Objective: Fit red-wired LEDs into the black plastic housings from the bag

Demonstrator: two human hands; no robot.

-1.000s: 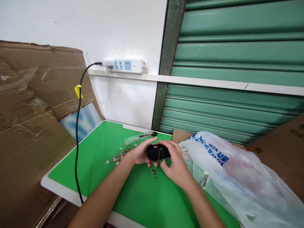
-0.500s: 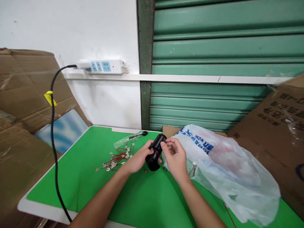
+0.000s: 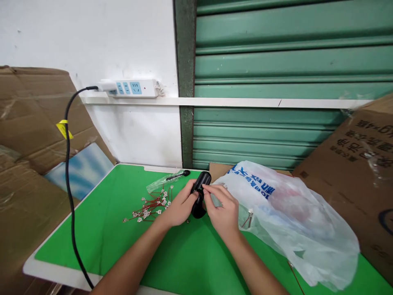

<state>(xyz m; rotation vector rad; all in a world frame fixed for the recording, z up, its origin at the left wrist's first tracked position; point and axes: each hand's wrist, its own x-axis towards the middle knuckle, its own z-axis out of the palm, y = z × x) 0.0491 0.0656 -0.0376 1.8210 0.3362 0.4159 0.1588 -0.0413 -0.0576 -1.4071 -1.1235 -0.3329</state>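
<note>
My left hand (image 3: 180,207) is wrapped round a glossy black plastic housing (image 3: 199,209), roughly cylindrical, held tilted above the green tabletop. The thumb lies across the middle of the housing, where a bit of red wire shows. My right hand (image 3: 224,209) has thumb and forefinger pinched together against the housing's right side. Whatever sits between those fingertips is too small to make out. Left of the hands lies a loose pile of red wires with small silvery round ends (image 3: 153,207).
A crumpled white plastic bag (image 3: 294,221) with blue lettering lies on the right of the green table (image 3: 92,229). Behind the wires rests a black round-headed item in a clear sleeve (image 3: 172,178). A black cable (image 3: 70,180) hangs at the left from a power strip (image 3: 135,87). Cardboard (image 3: 344,168) leans on the right.
The housing has turned a little and shifted slightly left in my left hand. My right fingertips have moved down from its upper end toward its middle.
</note>
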